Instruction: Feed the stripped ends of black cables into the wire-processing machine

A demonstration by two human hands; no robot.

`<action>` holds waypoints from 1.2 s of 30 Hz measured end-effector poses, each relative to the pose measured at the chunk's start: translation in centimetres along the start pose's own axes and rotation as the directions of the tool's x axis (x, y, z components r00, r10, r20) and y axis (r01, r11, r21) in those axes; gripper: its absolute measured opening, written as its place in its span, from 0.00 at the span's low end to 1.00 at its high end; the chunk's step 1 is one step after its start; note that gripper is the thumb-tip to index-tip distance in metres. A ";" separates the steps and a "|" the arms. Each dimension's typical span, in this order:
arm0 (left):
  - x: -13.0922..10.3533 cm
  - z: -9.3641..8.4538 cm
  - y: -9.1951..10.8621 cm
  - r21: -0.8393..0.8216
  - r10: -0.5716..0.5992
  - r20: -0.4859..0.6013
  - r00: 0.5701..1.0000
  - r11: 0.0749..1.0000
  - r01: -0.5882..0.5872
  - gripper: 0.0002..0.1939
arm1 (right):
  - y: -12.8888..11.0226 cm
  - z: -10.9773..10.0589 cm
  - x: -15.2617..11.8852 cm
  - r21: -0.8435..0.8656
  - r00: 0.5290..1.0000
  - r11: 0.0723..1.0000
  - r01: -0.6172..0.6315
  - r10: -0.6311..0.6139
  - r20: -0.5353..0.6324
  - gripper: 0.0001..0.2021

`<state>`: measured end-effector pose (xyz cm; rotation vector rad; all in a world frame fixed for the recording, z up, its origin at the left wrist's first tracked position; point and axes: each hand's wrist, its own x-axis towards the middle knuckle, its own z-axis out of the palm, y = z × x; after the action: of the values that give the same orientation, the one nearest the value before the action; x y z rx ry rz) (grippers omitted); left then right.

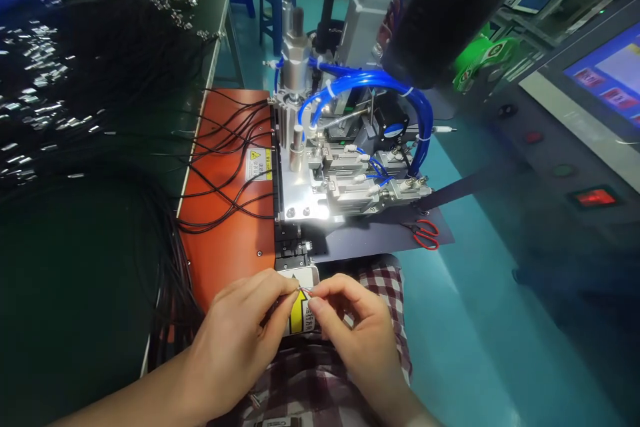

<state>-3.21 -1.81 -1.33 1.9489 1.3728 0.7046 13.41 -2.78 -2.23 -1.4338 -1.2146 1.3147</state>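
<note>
My left hand [240, 333] is closed in a pinch on one end of a thin wire piece [305, 290], just above a white label with a yellow arrow [296, 315]. Thumb and index finger of my right hand [357, 327] pinch the same small piece from the other side. Only a few fine strands, reddish and silvery, show between the fingertips; the rest is hidden by my fingers. Beyond my hands stands the metal machine [350, 180] with blue air tubes. Black cables [235, 180] run over the orange plate [227, 247] into its left side.
Piles of black cables with shiny ends [100, 80] cover the dark green table [75, 267] at left. Red-handled scissors [425, 233] lie on the dark machine base. A control panel with a screen [610, 80] stands at right, and a blue stool [273, 17] is behind.
</note>
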 end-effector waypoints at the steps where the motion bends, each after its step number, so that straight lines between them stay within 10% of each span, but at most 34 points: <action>1: 0.0 0.0 0.0 0.020 0.016 -0.004 1.000 1.000 -0.016 0.05 | 0.0 0.0 -0.2 -0.050 0.998 0.997 0.065 -0.066 -0.018 0.02; 10: 0.4 -0.1 -0.1 0.046 -0.010 -0.021 1.000 0.999 0.011 0.04 | 0.9 -0.2 -1.7 -0.485 0.860 0.722 0.492 -0.488 0.147 0.17; 16: 0.8 -0.1 -0.2 -0.035 -0.080 -0.026 0.996 0.996 0.079 0.03 | 1.2 -0.3 -1.7 -0.566 0.809 0.588 0.577 -0.509 0.294 0.19; 22: 0.7 0.0 -0.2 -0.119 -0.142 0.003 0.990 0.983 0.141 0.03 | 0.8 -0.4 -1.0 -0.052 0.999 0.998 0.043 -0.042 0.020 0.05; 26: 0.5 0.0 0.3 -0.134 -0.119 -0.004 0.993 0.984 0.117 0.03 | 0.1 0.2 -0.2 0.362 0.941 0.874 -0.324 0.257 0.222 0.10; 36: 0.3 0.0 0.5 -0.192 -0.106 -0.039 0.994 0.977 0.097 0.02 | 0.2 1.8 0.0 0.643 0.888 0.615 -0.457 0.284 0.361 0.12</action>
<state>-2.82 -1.63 -0.89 1.7107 1.3708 0.8081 11.62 -2.89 -2.62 -0.9773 -0.3902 2.0058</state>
